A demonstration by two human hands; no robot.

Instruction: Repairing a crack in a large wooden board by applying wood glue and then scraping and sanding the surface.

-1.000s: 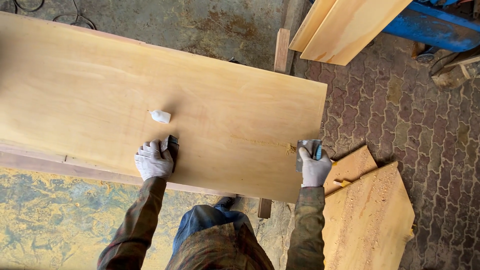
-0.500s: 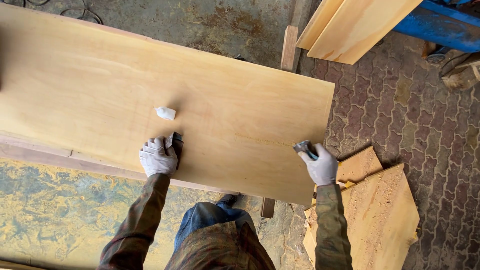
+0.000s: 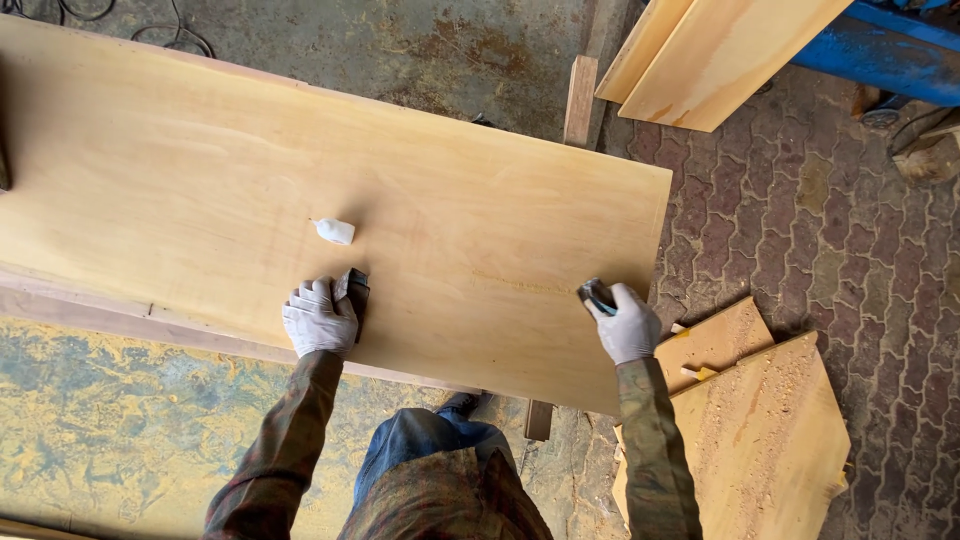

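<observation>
Leaning boards (image 3: pixel 715 55), offcut panels (image 3: pixel 760 440) on paving, blue beam (image 3: pixel 880 55), perhaps a cable (image 3: pixel 175 35)

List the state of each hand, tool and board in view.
Left hand: gloved, gripping a dark block pressed on the plywood sheet.
Right hand: gloved, holding a dark scraper-like tool on the sheet near its right end.
Plywood sheet: lying flat on supports, unpainted.
White lump: resting loose on the sheet, untouched.
Offcut boards: lying flat on the paving, sawdust on top.
Stacked boards: lying flat, raised.
</observation>
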